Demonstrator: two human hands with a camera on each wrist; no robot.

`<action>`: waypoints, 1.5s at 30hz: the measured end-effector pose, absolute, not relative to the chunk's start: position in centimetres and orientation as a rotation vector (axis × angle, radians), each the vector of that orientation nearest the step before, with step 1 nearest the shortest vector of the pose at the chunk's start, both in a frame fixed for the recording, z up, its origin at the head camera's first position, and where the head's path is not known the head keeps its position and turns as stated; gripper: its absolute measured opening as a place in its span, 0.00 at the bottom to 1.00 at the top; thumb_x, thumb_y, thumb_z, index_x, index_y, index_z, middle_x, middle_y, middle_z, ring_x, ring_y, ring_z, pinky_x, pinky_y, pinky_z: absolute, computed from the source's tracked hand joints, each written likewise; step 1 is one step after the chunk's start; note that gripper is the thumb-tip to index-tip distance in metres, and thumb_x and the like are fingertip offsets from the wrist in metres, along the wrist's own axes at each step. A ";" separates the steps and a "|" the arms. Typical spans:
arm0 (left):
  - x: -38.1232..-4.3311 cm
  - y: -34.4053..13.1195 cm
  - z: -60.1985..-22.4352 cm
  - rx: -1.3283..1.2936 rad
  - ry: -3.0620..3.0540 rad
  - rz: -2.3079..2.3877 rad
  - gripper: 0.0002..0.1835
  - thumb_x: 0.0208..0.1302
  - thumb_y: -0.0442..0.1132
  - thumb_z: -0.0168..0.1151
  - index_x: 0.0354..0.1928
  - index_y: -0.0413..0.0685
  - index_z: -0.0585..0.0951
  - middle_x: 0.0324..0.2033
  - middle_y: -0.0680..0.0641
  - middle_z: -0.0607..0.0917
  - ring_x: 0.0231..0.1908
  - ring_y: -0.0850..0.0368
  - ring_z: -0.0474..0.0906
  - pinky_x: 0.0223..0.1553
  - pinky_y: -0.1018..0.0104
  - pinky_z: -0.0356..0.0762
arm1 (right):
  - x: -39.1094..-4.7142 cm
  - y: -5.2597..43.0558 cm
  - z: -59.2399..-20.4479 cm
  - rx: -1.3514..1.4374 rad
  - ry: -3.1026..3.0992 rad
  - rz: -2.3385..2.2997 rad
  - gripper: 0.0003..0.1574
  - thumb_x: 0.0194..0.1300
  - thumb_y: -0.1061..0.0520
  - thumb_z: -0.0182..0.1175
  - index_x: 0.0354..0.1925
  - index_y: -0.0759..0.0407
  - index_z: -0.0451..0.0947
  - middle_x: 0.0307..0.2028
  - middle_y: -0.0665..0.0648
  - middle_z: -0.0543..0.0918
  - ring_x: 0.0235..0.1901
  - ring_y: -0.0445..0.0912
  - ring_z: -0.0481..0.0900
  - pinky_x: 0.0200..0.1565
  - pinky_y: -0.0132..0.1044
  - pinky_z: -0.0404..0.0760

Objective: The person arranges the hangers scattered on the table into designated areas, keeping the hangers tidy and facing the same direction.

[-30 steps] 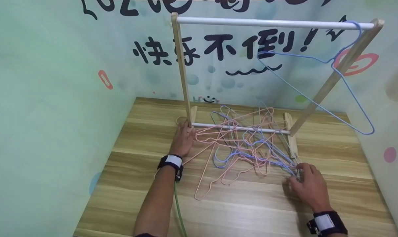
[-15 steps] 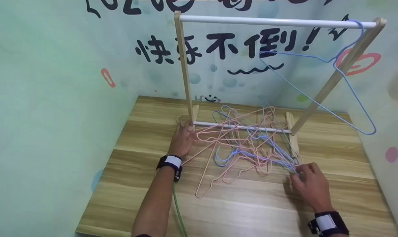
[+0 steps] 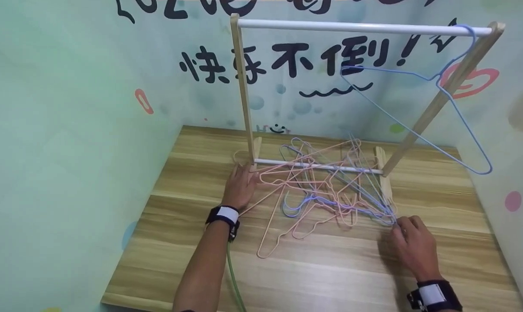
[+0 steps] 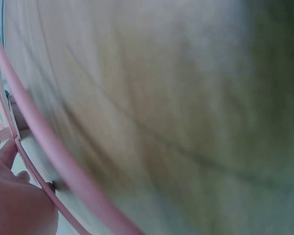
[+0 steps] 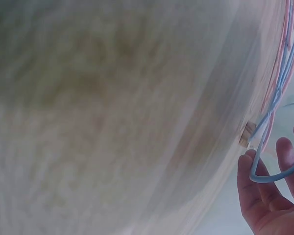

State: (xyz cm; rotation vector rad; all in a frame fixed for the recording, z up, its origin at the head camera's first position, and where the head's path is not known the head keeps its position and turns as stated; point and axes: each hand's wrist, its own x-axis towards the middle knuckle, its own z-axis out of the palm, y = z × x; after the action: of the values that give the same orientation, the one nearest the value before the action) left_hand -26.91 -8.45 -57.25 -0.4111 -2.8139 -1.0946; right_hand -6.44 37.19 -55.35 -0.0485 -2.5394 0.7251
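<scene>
In the head view, my right hand (image 3: 415, 247) pinches the corner of a blue hanger at the right edge of a tangled heap. The right wrist view shows that blue hanger (image 5: 269, 178) between the fingertips and thumb. My left hand (image 3: 240, 186) rests at the left foot of the rack, its fingers extended; the hand hides much of that foot. Pink hangers (image 3: 283, 184) and several other blue hangers (image 3: 298, 207) overlap between the hands, across the lower bar (image 3: 270, 163). One blue hanger (image 3: 417, 133) hangs from the right end of the white top bar (image 3: 330, 26).
The rack's wooden posts (image 3: 244, 95) stand on the wood-grain table (image 3: 179, 260). Printed walls (image 3: 71, 130) close in the left, back and right sides. A green cable (image 3: 233, 277) runs beside the left forearm. Pink wire crosses close to the left wrist camera.
My right hand has shifted slightly right, drawing the blue hanger's corner with it. Blue wires within the heap have shifted too. The left hand stays at the rack's foot.
</scene>
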 end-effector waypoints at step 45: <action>-27.0 -8.3 -57.8 -0.471 -2.887 -0.986 0.31 0.86 0.52 0.45 0.80 0.47 0.73 0.82 0.39 0.66 0.84 0.30 0.50 0.81 0.33 0.46 | -8.6 43.8 -55.8 -0.286 -2.509 0.698 0.10 0.83 0.66 0.57 0.53 0.73 0.81 0.46 0.75 0.83 0.46 0.72 0.81 0.47 0.66 0.74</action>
State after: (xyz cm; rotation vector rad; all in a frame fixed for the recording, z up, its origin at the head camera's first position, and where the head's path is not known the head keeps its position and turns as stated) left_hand -27.01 -8.31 -57.77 -0.4710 -2.8867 -0.9865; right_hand -8.59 43.80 -55.79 -0.2858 -2.5092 0.6981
